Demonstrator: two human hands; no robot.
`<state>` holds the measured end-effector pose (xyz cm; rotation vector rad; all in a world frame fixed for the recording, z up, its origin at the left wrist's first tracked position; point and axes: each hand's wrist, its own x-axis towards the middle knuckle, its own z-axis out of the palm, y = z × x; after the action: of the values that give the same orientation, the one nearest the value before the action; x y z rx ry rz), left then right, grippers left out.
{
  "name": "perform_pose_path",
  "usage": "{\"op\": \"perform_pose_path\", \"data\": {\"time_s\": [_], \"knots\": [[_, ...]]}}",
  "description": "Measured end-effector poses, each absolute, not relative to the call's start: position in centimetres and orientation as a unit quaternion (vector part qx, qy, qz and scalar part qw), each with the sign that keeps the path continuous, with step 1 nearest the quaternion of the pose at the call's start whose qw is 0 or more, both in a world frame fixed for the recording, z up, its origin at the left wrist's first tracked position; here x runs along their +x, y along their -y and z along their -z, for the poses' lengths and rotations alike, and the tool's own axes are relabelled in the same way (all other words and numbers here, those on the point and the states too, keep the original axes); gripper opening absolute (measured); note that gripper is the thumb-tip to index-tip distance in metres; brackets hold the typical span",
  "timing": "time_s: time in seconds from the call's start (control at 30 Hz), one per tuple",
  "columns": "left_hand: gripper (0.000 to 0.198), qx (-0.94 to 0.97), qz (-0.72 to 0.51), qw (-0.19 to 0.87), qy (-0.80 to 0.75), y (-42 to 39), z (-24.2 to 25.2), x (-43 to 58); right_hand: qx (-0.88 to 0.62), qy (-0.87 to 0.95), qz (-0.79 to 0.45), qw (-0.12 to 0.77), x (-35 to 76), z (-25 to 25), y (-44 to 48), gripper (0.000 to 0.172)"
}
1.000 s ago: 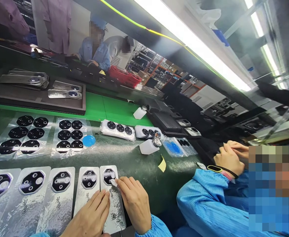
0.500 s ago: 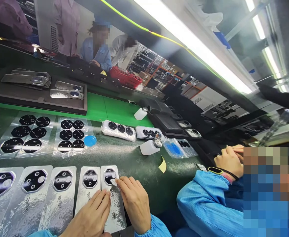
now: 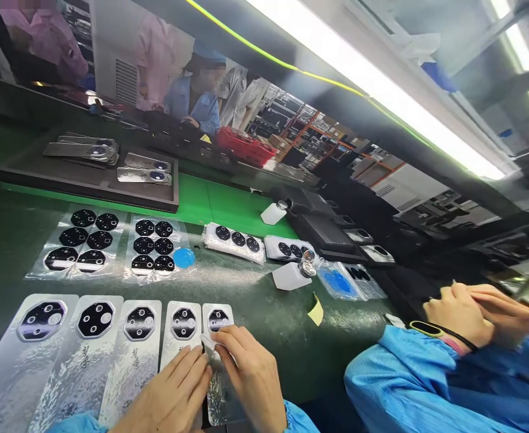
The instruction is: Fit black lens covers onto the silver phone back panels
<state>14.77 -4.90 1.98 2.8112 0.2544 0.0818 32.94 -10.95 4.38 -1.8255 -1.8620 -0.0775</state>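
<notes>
Several silver phone back covers with black octagonal camera areas lie in a row at the front of the bench. My left hand (image 3: 171, 388) rests with its fingers stretched out and close together across the lower parts of the two rightmost covers. Between the thumb and fingers of my right hand (image 3: 253, 367) is a small white wipe (image 3: 209, 343). It touches the rightmost phone back cover (image 3: 221, 391) just below its camera area, near the left edge. My right fingers hide part of that camera area. Beside it lies another phone back cover (image 3: 180, 343).
Behind the row are plastic sheets of black octagonal pieces (image 3: 81, 240), a blue disc (image 3: 183, 258), stacked pieces (image 3: 233, 242) and a white pump bottle (image 3: 291, 276). A dark tray (image 3: 88, 189) holds more covers. At right, a co-worker's blue sleeve (image 3: 390, 367) adjoins the bench.
The view has shifted, so the bench things appear farther right. My right hand has brought the wipe from the camera area's lower edge towards the cover's left edge. My left hand stays flat.
</notes>
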Motion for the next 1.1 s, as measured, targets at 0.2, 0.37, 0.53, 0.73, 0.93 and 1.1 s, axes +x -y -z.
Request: {"op": "perform_pose_path", "data": {"time_s": [0.2, 0.37, 0.53, 0.73, 0.93, 1.1], "knots": [[0.069, 0.983, -0.043, 0.129, -0.123, 4.4, -1.3, 12.5, -0.657, 0.717, 0.047, 0.227, 31.2, -3.8, 9.3, 0.026], [0.067, 0.977, -0.060, 0.152, -0.139, 4.8, 0.0, 12.6, -0.651, 0.731, 0.060, 0.197, 30.7, -3.6, 8.9, 0.030], [0.065, 0.973, -0.054, 0.170, -0.144, 4.8, 0.1, 12.6, -0.640, 0.741, 0.090, 0.182, 30.7, -3.6, 8.6, 0.031], [0.066, 0.976, -0.066, 0.156, -0.136, 4.8, 0.2, 12.6, -0.642, 0.740, 0.104, 0.168, 30.4, -3.4, 8.8, 0.033], [0.066, 0.977, -0.082, 0.142, -0.135, 4.9, 0.1, 12.6, -0.640, 0.741, 0.099, 0.175, 30.4, -3.3, 8.7, 0.032], [0.066, 0.975, -0.095, 0.150, -0.137, 5.0, 0.1, 12.6, -0.644, 0.740, 0.097, 0.169, 30.5, -3.1, 8.8, 0.034]]}}
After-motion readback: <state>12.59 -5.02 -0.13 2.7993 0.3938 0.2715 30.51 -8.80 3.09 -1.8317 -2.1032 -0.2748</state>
